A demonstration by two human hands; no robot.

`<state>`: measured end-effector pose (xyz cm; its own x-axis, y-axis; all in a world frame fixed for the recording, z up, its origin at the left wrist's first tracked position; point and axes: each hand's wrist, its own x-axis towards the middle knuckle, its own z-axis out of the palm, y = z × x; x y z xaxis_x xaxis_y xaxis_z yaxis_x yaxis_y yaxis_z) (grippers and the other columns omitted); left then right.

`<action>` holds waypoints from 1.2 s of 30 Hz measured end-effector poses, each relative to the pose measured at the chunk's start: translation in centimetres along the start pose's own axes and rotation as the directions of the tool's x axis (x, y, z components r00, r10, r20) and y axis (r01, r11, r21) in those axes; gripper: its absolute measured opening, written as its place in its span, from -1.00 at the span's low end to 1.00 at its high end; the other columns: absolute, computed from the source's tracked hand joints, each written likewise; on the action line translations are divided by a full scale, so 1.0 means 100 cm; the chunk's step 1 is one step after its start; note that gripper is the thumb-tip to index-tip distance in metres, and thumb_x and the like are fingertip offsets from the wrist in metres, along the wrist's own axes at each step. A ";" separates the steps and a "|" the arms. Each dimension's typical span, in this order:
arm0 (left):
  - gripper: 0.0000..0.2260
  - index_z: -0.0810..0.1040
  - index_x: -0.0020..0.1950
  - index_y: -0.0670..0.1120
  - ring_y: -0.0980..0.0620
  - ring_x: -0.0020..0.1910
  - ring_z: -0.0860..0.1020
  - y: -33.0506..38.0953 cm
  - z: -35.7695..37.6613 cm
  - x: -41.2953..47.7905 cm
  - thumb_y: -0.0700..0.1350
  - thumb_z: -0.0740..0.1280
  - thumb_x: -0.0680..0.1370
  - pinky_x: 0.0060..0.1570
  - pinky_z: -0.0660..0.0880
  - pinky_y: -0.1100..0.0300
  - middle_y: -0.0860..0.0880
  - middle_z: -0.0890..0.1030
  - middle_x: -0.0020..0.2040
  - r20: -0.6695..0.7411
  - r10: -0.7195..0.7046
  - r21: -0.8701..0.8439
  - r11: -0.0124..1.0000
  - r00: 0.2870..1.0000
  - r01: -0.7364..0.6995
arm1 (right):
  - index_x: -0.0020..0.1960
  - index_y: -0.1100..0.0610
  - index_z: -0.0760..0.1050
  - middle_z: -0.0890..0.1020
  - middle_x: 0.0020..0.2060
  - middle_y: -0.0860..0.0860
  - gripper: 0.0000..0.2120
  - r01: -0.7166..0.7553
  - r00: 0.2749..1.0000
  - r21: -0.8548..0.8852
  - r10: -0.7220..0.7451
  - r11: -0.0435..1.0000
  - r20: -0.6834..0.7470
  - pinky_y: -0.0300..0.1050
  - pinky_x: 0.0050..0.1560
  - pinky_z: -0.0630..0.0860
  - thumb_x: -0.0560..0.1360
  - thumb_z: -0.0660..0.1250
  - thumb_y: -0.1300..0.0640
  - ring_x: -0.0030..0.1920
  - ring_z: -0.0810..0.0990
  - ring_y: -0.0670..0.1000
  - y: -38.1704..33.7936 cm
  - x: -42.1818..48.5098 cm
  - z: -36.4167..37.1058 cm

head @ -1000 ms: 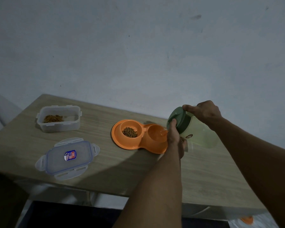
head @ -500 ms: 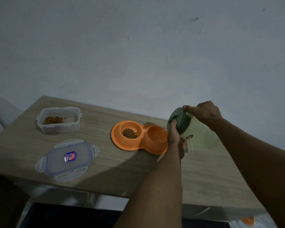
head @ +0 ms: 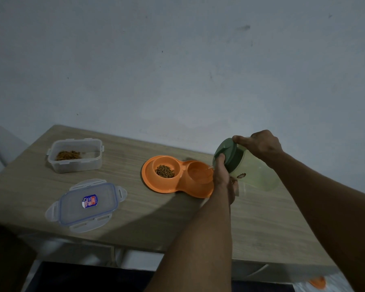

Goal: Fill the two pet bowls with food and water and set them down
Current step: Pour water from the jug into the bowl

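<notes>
Presently, item by item.

Pet dish: orange, one piece, two wells; lies flat on the table, right of centre. The left well holds brown kibble; the right well takes water, its level hard to read in this light.

Jug: pale green, translucent, with a dark green lid; tipped steeply toward the right well, spout just above its rim. A thin stream appears to run into the well.

Right hand: fingers curled over the jug's upper shoulder, one fingertip on the lid edge; carries the tilt.

Left hand: wrapped round the jug below the lid, thumb against the lid rim; steadies from beneath and hides the dish's near right corner.

Food tub: clear, open, partly filled with kibble; far left, well apart from the dish.

Tub lid: lies flat, nearer the table edge.

Risks, as judged: the dark green lid could slip or pop under the tilt and dump water at once, flooding the well and wetting the kibble next door. The spout sits at the rim, so a slight drift would send the stream onto the table. The well looks shallow; late righting means overflow. A filled dish, once carried, may slosh.
</notes>
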<state>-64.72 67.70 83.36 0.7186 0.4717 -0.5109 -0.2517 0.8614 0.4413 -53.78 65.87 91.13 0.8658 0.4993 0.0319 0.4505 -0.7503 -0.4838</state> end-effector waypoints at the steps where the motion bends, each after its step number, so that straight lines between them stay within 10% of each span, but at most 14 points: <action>1: -0.59 0.49 0.28 -0.09 0.01 -0.12 0.54 0.000 0.000 0.000 0.16 0.23 0.57 -0.30 0.49 0.22 -0.04 0.58 -0.05 -0.001 0.000 -0.003 1.000 1.000 0.000 | -0.44 0.12 0.25 0.33 -0.49 0.03 -0.42 0.000 1.000 -0.001 0.000 1.000 -0.002 -0.09 -0.32 0.28 0.36 0.42 -0.31 -0.44 0.32 0.02 0.000 0.000 0.000; 36: -0.52 0.56 0.24 -0.09 -0.02 -0.13 0.57 -0.012 0.002 0.011 0.23 0.23 0.52 -0.38 0.43 0.24 -0.10 0.64 0.04 -0.027 0.070 0.130 0.989 0.997 -0.066 | -0.43 0.12 0.24 0.32 -0.50 0.02 -0.41 0.010 1.000 0.028 -0.011 1.000 0.005 -0.12 -0.34 0.26 0.39 0.39 -0.31 -0.45 0.32 0.02 0.006 -0.011 -0.011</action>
<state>-63.52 67.17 82.45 0.6813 0.5362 -0.4983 -0.2121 0.7962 0.5667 -54.21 64.37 91.76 0.8601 0.5091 0.0331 0.4533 -0.7328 -0.5075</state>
